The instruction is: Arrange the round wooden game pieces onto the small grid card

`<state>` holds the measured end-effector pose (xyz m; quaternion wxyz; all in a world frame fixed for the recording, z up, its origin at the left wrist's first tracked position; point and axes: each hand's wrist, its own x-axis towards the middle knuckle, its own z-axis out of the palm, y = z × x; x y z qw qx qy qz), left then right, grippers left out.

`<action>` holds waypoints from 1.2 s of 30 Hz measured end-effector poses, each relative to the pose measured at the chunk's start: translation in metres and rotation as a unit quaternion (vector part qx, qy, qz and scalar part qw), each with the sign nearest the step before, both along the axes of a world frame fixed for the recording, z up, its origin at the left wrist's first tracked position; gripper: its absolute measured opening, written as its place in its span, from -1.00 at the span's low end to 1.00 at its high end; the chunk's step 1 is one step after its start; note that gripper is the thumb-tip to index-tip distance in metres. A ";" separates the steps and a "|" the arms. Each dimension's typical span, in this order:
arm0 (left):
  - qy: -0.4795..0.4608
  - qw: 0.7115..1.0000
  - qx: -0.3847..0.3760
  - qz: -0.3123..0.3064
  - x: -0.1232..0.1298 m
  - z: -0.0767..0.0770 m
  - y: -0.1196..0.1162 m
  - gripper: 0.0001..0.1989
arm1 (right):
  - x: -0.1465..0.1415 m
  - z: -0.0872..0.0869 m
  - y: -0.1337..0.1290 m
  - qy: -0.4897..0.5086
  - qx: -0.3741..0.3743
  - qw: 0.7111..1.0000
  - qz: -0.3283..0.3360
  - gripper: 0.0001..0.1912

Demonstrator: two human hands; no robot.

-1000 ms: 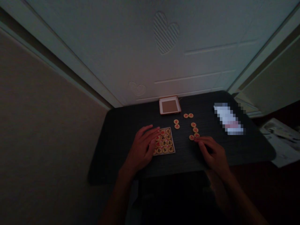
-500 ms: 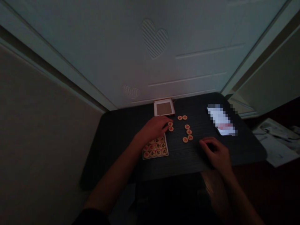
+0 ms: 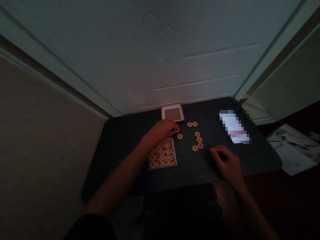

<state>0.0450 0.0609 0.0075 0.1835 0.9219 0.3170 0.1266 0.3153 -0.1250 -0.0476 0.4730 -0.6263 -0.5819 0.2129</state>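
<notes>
Two bare hands hovered: left hand (image 3: 163,129) pinched (grip unclear) a small, light, rigid round wooden chess disc (image 3: 177,130), best edge-held; right hand (image 3: 226,162) curled empty.

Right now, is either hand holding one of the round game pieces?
The left hand curls over the spot beside a loose piece; whether it grips one cannot be told. The right hand holds nothing.

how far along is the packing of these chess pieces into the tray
Mostly done: the tray holds rows of round pieces. In hand: the left hand reaches over the loose piece just beyond the tray; whether its grip has closed on one is hidden. Left: six pieces on the table, near the resting right hand.
</notes>
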 end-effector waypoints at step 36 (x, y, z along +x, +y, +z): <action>-0.005 0.996 -0.077 -0.034 0.032 0.037 -0.060 -0.85 | -0.003 0.006 -0.001 0.007 -0.026 1.000 0.001 -0.78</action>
